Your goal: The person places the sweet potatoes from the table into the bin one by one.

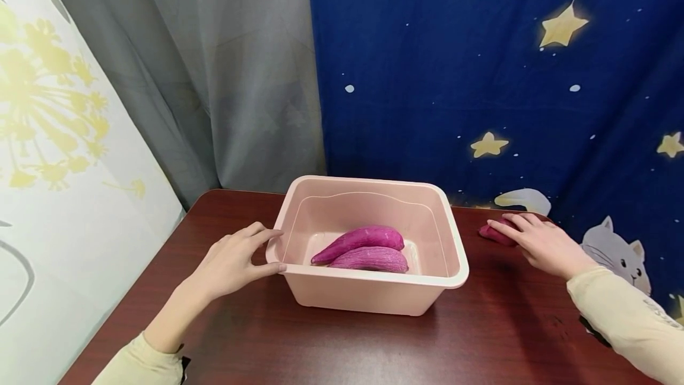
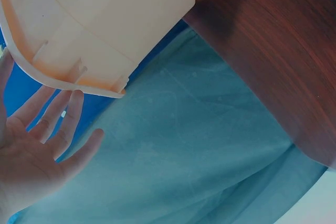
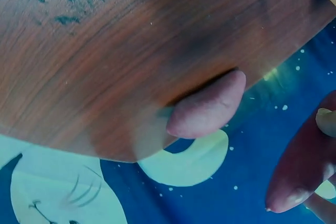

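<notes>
A pink plastic basin (image 1: 369, 293) stands on the table with two purple sweet potatoes, one (image 1: 363, 239) behind the other (image 1: 371, 259), lying on its floor. My left hand (image 1: 232, 260) is at the basin's left rim, thumb near the front corner. In the left wrist view, its fingers spread fairly straight, some tips touching the rim's underside. To the right of the basin, my right hand (image 1: 542, 242) pinches a sweet potato (image 3: 299, 166) between thumb and fingers. Another sweet potato (image 3: 210, 106) lies near the table edge in the right wrist view; the hand hides it in the head view.
The dark red wooden table (image 1: 363, 349) has its back edge just behind the basin. A grey curtain (image 1: 256, 76) and a blue star-patterned curtain (image 1: 427, 76) hang behind it. A white patterned panel (image 1: 69, 212) borders the left side.
</notes>
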Demonstrator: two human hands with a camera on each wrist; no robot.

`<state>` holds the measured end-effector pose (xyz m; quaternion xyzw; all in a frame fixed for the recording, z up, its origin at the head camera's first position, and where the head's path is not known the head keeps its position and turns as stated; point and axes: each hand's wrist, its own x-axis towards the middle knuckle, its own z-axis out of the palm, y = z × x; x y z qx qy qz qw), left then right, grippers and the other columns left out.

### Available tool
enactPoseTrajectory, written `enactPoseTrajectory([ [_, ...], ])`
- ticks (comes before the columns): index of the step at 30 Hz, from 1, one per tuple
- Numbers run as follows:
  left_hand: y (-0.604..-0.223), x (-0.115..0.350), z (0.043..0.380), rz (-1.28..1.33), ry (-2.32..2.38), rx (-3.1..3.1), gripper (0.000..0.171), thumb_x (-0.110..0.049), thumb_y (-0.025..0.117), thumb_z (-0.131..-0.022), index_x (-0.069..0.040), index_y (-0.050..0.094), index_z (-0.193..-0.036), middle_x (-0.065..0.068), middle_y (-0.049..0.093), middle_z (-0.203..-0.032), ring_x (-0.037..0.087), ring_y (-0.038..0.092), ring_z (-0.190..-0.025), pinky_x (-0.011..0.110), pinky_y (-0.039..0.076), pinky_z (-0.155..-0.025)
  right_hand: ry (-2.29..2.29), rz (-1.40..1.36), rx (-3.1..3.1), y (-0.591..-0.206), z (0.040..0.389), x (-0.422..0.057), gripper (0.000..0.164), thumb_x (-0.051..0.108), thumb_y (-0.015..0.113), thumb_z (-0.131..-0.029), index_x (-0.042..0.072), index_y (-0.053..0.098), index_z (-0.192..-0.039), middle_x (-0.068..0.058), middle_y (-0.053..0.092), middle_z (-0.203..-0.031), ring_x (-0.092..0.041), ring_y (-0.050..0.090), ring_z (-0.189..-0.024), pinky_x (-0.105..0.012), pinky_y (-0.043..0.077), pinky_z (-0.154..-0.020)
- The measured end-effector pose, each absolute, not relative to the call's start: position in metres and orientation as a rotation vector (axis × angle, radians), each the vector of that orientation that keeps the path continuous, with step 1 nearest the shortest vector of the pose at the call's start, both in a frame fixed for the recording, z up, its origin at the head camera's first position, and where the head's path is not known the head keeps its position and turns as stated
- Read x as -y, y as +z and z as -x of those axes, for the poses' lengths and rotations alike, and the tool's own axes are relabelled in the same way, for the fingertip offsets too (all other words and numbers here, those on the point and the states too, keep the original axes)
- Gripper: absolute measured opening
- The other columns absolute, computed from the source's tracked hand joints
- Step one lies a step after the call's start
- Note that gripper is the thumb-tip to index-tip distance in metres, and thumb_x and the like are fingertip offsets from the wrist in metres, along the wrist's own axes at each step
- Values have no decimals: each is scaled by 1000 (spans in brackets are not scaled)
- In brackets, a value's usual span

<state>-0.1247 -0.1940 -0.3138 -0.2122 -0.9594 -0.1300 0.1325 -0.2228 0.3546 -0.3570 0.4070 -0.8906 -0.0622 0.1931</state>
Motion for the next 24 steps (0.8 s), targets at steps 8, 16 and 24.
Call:
enactPoseTrajectory([
  [8, -315, 194, 124, 621, -381, 2777, 56, -52, 66, -70, -15, 60, -112, -10, 49, -87, 8, 47, -64, 27, 36, -52, -205, -1166, 2451, -338, 216, -354, 75, 1, 69, -56, 15, 45, -126, -12, 46, -114, -30, 47, -91, -45, 45, -58],
  [16, -315, 193, 124, 623, -377, 2776, 56, -51, 66, -70, -15, 60, -112, -9, 49, -87, 9, 48, -65, 28, 37, -52, -231, -1225, 2356, -317, 209, -348, 74, 0, 61, -53, 13, 48, -125, -13, 48, -112, -31, 46, -93, -42, 44, -52],
  [24, -314, 194, 124, 624, -374, 2776, 56, -51, 66, -70, -15, 60, -112, -9, 49, -87, 8, 47, -66, 28, 37, -52, -228, -1262, 2328, -299, 205, -341, 73, -2, 57, -50, 11, 50, -122, -13, 49, -110, -33, 42, -100, -41, 42, -49],
])
